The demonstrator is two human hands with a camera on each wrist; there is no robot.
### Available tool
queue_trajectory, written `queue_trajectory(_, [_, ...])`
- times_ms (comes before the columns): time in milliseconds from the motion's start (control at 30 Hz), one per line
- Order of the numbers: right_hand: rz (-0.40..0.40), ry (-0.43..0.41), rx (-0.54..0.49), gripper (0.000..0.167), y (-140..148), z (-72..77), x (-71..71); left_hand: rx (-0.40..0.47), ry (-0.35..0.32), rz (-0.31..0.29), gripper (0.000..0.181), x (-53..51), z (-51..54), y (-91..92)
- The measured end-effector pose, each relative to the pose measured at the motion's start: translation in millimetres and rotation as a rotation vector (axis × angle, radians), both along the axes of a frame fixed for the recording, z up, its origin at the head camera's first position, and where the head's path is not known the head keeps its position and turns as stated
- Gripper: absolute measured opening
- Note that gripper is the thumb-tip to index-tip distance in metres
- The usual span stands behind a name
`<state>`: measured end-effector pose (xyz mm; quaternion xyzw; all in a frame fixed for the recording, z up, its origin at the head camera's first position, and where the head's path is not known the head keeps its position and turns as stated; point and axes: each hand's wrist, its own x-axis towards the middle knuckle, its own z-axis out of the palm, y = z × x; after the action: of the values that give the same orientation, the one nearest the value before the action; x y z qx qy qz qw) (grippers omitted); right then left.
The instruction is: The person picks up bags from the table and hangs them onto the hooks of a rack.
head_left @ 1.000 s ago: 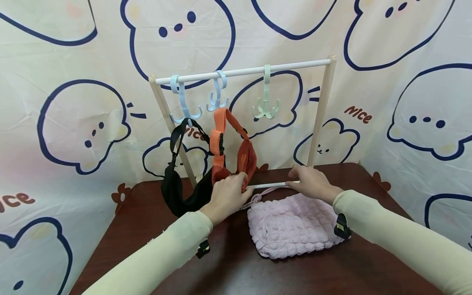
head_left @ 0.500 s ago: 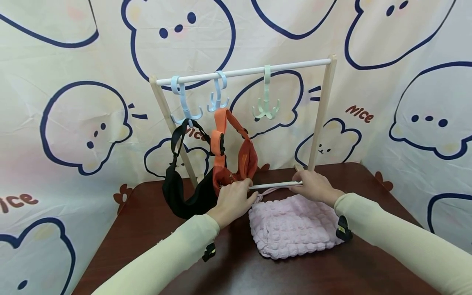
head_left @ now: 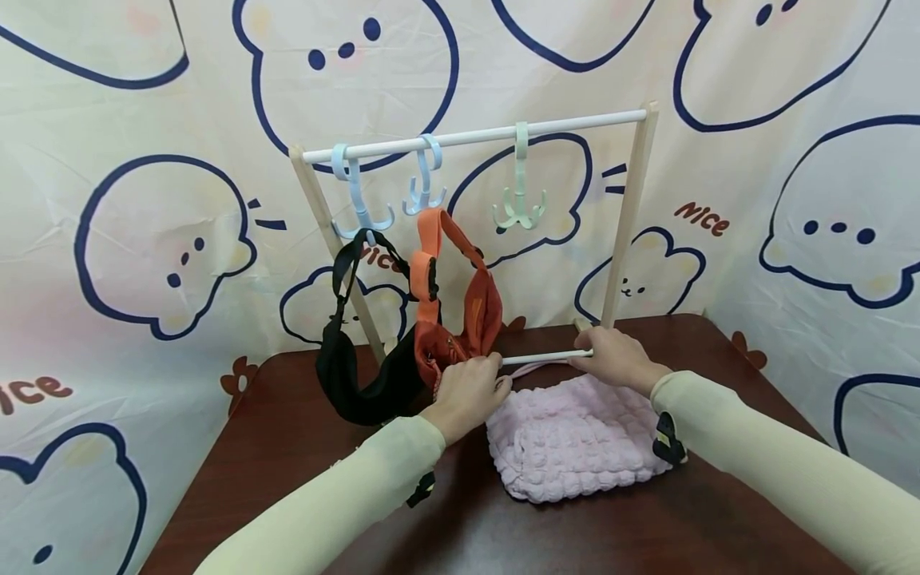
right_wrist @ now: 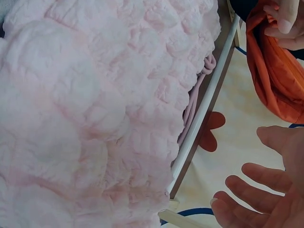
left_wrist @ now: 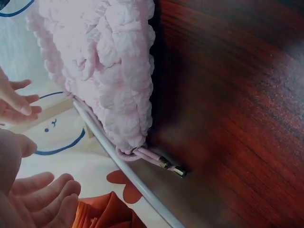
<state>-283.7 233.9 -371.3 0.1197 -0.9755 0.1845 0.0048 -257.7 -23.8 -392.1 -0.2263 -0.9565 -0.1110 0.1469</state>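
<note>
A quilted pink pouch (head_left: 582, 443) with a pink cord (left_wrist: 152, 156) lies on the table in front of a rack's white lower bar (head_left: 542, 358). My left hand (head_left: 467, 395) is above the table by the pouch's left end, just in front of an orange waist bag (head_left: 480, 311); its fingers are loosely bent and hold nothing in the left wrist view. Near the right end of the lower bar is my right hand (head_left: 620, 359), its fingers spread and holding nothing in the right wrist view. The orange bag hangs beside a black bag (head_left: 338, 375).
The rack's white top bar (head_left: 575, 124) carries two blue hooks (head_left: 357, 196) and a green hook (head_left: 519, 184). The black bag hangs from the left blue hook. Behind stands a patterned cloth backdrop (head_left: 180, 239); the dark red table (head_left: 266, 447) lies below.
My left hand has moved right and slightly down, from the orange bag toward the pink pouch. My right hand has shifted slightly right. The pouch and the hanging bags stay in place.
</note>
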Motion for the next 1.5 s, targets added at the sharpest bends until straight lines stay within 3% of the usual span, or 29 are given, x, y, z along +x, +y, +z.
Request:
queue_trajectory(200, [-0.009, -0.049, -0.029, 0.044, 5, -0.9, -7.5, -0.014, 0.004, -0.012, 0.025, -1.5, -10.5, 5.7])
queue_trajectory(500, [-0.059, -0.1, 0.007, 0.043, 13, -5.3, -15.4, -0.099, 0.04, 0.007, 0.021, -6.0, -23.4, 10.2])
queue_trajectory(700, [-0.083, -0.128, -0.003, 0.042, 18, -11.3, -19.9, -0.102, -0.023, 0.04, 0.019, -9.3, -30.7, 12.6])
queue_trajectory(1000, [-0.104, -0.175, 0.013, 0.042, 23, -21.9, -25.5, -0.099, -0.062, 0.062, 0.02, -16.6, -38.4, 17.5])
queue_trajectory(1500, [-0.053, -0.181, 0.053, 0.034, 28, -31.5, -24.2, -0.202, -0.164, 0.068, 0.013, -27.3, -45.1, 26.9])
